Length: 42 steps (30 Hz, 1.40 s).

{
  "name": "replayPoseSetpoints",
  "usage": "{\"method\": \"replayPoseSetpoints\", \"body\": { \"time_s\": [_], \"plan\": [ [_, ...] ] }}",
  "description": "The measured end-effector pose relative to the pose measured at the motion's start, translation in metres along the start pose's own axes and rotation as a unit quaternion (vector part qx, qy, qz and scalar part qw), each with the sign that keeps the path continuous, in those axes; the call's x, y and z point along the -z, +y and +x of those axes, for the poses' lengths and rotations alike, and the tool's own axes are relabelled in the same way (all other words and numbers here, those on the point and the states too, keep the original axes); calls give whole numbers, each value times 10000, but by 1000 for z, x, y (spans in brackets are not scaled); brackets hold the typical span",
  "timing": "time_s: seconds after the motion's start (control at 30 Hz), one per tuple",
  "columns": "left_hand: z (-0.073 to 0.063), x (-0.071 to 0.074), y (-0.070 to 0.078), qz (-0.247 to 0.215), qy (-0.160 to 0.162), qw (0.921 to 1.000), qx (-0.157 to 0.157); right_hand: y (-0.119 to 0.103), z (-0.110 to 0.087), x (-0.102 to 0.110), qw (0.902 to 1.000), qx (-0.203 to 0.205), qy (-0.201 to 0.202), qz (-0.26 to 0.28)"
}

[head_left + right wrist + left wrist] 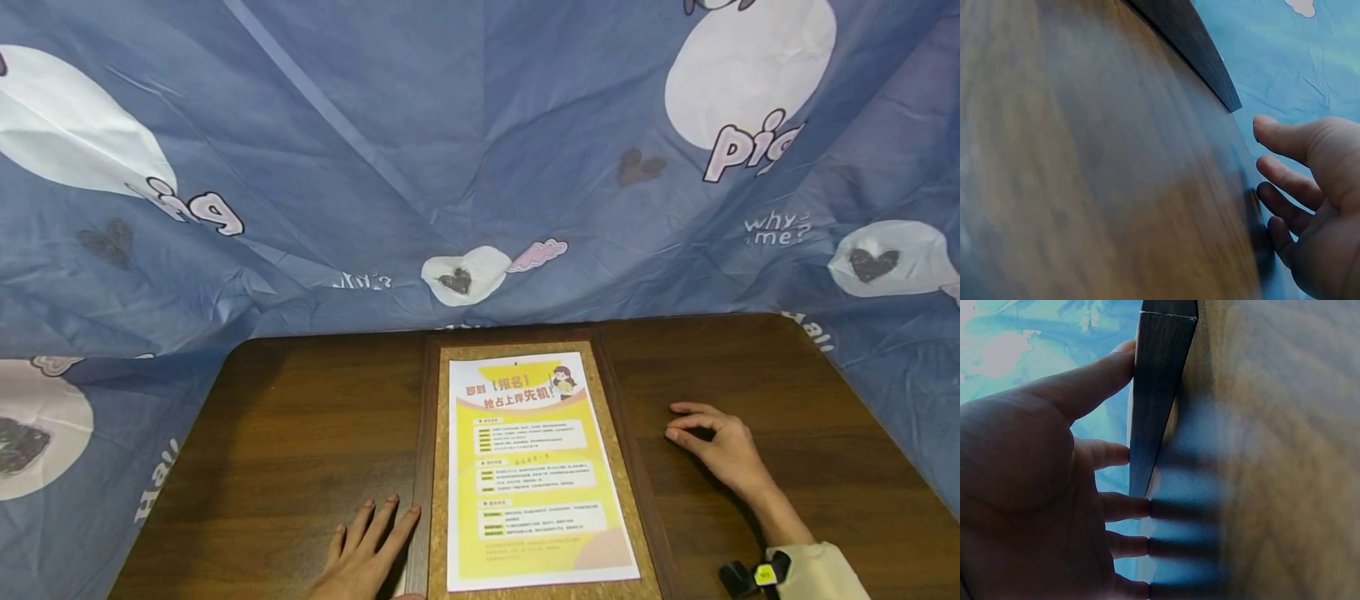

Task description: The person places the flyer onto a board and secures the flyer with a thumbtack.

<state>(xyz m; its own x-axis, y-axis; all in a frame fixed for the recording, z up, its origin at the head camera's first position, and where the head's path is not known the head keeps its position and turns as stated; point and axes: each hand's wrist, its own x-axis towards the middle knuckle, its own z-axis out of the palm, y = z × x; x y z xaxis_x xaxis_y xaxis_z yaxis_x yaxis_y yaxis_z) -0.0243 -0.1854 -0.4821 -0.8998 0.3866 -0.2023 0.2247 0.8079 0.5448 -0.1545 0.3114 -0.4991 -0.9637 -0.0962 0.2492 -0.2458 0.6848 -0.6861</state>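
A cork board (618, 468) with a dark wooden frame lies on the table, and a yellow and white printed poster (536, 500) covers most of it. At the poster's top centre is a small dark dot. My left hand (360, 554) rests at the frame's left side. In the left wrist view its thumb and index fingertip touch the frame's edge (1163, 369), while the other fingertips are down on the tabletop. To the right of the board, my right hand (731, 454) hovers low over the table with loosely bent fingers, thumb and index tips apart, holding nothing.
The dark wooden table (300, 425) has rounded far corners. A blue printed cloth (375, 208) hangs behind it and along both sides. A black wrist device (741, 578) with a yellow label sits at my right sleeve (821, 571).
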Motion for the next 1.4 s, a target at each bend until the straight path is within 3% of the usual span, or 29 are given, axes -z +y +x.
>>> {"method": "replayPoseSetpoints", "body": {
  "time_s": [0.33, 0.8, 1.4],
  "plan": [
    [0, 0, 1, 106, 42, 9999, -28, -5, 5, 4, 9992, 265, 89, -282],
    [1, 0, 1, -17, 88, 9998, -186, -12, 11, 9, 9978, 623, 223, -101],
    [1, 0, 1, -49, 93, 9998, -174, -32, 25, 7, 9948, 946, 261, -266]
  ]
}}
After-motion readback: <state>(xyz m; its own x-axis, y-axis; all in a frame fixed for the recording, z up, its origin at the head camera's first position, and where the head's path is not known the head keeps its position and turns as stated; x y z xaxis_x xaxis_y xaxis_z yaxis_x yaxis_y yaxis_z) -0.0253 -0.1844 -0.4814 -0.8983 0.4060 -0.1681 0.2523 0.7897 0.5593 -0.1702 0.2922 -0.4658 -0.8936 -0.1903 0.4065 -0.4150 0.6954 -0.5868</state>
